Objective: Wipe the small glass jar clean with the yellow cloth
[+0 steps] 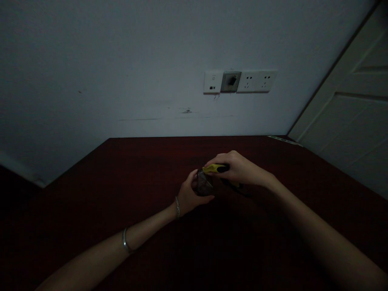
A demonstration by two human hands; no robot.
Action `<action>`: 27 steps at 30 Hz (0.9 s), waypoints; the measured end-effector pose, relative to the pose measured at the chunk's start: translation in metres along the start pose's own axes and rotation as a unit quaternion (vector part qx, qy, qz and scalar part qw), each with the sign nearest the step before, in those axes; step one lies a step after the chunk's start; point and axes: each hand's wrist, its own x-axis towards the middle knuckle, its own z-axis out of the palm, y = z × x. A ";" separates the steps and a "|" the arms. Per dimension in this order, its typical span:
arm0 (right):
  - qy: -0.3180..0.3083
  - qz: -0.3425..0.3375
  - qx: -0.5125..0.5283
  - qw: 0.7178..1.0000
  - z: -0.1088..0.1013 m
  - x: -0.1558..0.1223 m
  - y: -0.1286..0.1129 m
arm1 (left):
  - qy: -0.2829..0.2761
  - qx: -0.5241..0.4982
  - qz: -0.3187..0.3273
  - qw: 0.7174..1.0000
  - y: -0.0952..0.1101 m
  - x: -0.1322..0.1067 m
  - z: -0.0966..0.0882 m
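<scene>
My left hand (190, 194) curls its fingers and thumb round a small dark, glossy object (205, 184), perhaps a see-through cup; the dim light hides its exact kind. My right hand (232, 166) grips a yellow-and-black tool (214, 168), with its yellow end at the top edge of the dark object. Whether the two touch I cannot tell. Below my right palm another yellow-and-black part (235, 184) shows; it may belong to the same tool, but shadow hides the join.
A dark red tabletop (145, 161) runs back to a pale wall (121, 60). Socket plates (257, 82) and a switch plate (212, 82) are on the wall. A white panelled door (354, 117) stands at the right. A thin pale strip (285, 140) lies near the table's back right corner.
</scene>
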 end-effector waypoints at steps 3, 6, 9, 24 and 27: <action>-0.014 -0.009 -0.001 1.000 -0.005 -0.002 -0.006 | 0.004 0.009 -0.002 1.000 -0.001 0.001 0.000; -0.038 -0.019 -0.001 0.999 -0.007 -0.004 -0.012 | 0.015 0.026 -0.011 0.999 -0.001 0.002 0.000; -0.094 -0.020 0.016 0.995 -0.003 -0.003 -0.018 | 0.027 0.025 -0.025 0.999 0.001 0.003 -0.001; 0.002 -0.011 -0.077 0.997 -0.002 0.001 0.005 | -0.005 0.035 0.003 0.999 -0.004 -0.001 -0.001; -0.013 -0.009 -0.094 0.995 0.006 0.003 0.001 | 0.010 0.060 0.004 0.998 0.001 0.001 -0.001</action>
